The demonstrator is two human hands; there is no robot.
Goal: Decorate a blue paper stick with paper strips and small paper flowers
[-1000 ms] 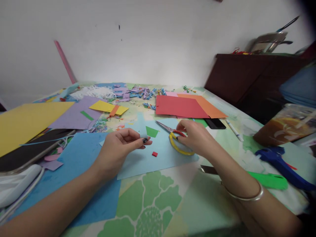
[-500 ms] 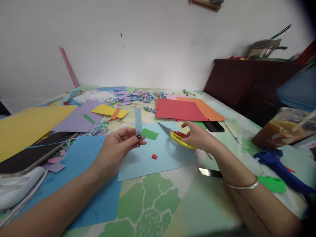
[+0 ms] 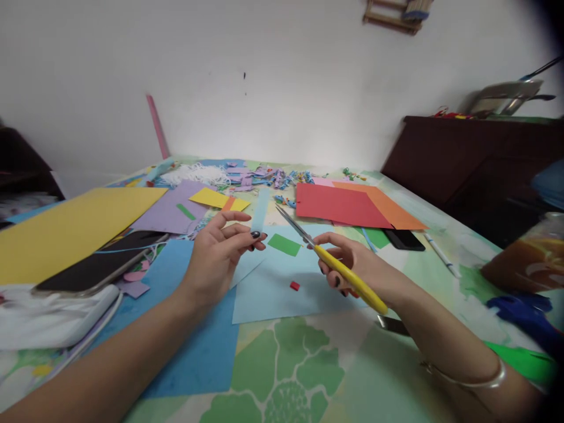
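Observation:
My left hand (image 3: 218, 255) pinches a narrow light blue paper strip (image 3: 261, 207) between thumb and fingers, and the strip stands upward. In my right hand (image 3: 363, 264) is a pair of scissors (image 3: 346, 276) with yellow handles, its blades pointing up and left toward the strip without touching it. The blades look nearly closed. Beneath both hands lies a light blue sheet (image 3: 264, 305), carrying a green paper rectangle (image 3: 284, 244) and a small red paper piece (image 3: 295, 286).
Left are a blue sheet (image 3: 194, 364), a phone (image 3: 106, 264), and yellow (image 3: 88, 229) and purple (image 3: 170, 211) sheets. Red (image 3: 339, 204) and orange (image 3: 392, 208) sheets lie right, near a marker (image 3: 443, 255) and a drink cup (image 3: 524, 258). Paper scraps (image 3: 242, 176) line the back.
My right hand has lifted the scissors from the light blue sheet and turned them so the handle lies along my palm. My left hand still holds the strip. The view has shifted left.

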